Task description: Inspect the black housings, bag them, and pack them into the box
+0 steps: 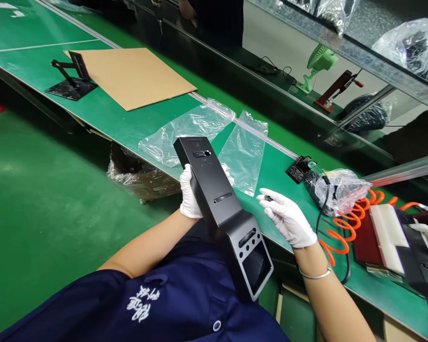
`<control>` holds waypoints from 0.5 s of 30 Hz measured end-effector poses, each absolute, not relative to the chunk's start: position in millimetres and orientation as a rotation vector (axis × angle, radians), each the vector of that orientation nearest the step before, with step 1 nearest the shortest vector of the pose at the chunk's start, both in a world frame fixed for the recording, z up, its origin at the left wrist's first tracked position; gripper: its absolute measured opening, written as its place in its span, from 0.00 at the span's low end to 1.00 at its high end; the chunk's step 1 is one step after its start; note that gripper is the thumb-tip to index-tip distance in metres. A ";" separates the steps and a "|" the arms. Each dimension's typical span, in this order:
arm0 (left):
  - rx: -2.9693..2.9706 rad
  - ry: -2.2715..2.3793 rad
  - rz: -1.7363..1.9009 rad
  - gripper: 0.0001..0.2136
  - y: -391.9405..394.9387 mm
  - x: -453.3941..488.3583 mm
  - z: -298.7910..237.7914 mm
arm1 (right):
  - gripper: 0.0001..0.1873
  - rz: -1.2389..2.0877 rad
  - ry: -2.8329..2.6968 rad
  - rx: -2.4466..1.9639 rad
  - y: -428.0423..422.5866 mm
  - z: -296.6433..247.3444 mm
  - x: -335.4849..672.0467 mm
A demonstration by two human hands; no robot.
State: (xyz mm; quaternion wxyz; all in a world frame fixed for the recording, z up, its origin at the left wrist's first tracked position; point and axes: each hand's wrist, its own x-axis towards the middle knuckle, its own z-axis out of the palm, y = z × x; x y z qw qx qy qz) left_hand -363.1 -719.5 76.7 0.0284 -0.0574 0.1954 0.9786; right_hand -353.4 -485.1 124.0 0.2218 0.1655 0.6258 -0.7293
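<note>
One white-gloved left hand, fingers round long black casing, presumably steadies it. White-gloved right hand pinches small black piece at table edge.

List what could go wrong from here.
The right hand pinches a tiny black part, which might slip from the glove and be hard to find.
Only the left hand holds the long casing, so it could twist or drop.
The bangle on the right wrist might scratch the casing if it brushes against it.
</note>
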 end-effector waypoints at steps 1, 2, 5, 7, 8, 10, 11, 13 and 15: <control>-0.161 0.572 3.013 0.27 -718.9 -362.9 76.3 | 0.21 -2.013 1.750 0.456 -487.1 124.3 -355.7; -0.158 0.550 3.006 0.28 -718.4 -362.6 76.2 | 0.21 -2.013 1.766 0.449 -489.6 125.0 -357.9; -0.182 0.524 2.985 0.29 -717.6 -361.1 77.2 | 0.23 -1.997 1.810 0.374 -498.2 128.4 -363.5; -0.186 0.508 2.983 0.29 -717.5 -360.4 77.3 | 0.24 -1.971 1.856 0.302 -503.7 130.0 -366.5; -0.177 0.487 2.983 0.29 -717.5 -360.2 76.8 | 0.25 -1.952 1.886 0.270 -506.2 130.3 -368.2; -0.146 0.429 2.980 0.28 -717.0 -360.8 74.3 | 0.25 -1.922 1.938 0.219 -510.6 129.9 -372.6; -0.128 0.402 2.965 0.29 -716.4 -361.4 72.6 | 0.24 -1.913 1.953 0.201 -512.8 129.5 -375.6; -0.120 0.357 2.914 0.31 -714.3 -363.1 69.3 | 0.21 -1.924 1.947 0.191 -518.3 129.0 -383.7; -0.147 0.316 2.866 0.32 -711.4 -365.1 66.9 | 0.18 -1.963 1.916 0.214 -526.1 130.0 -393.9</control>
